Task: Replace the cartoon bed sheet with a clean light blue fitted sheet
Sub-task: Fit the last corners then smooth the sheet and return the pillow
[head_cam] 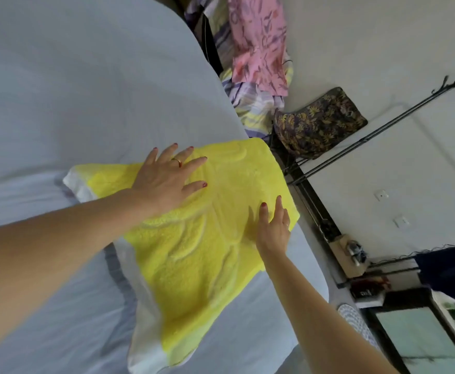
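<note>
The light blue sheet already covers the bed, under and all around both hands. On it lies a yellow towel over a pillow, long axis running away from the person. Left hand and right hand press flat, fingers spread, gripping nothing; the left reaches farther

Both forearms are bare, with no sleeves in view. The left hand wears a thin gold ring on one finger and dark red nail polish. The right hand has the same red polish.
</note>
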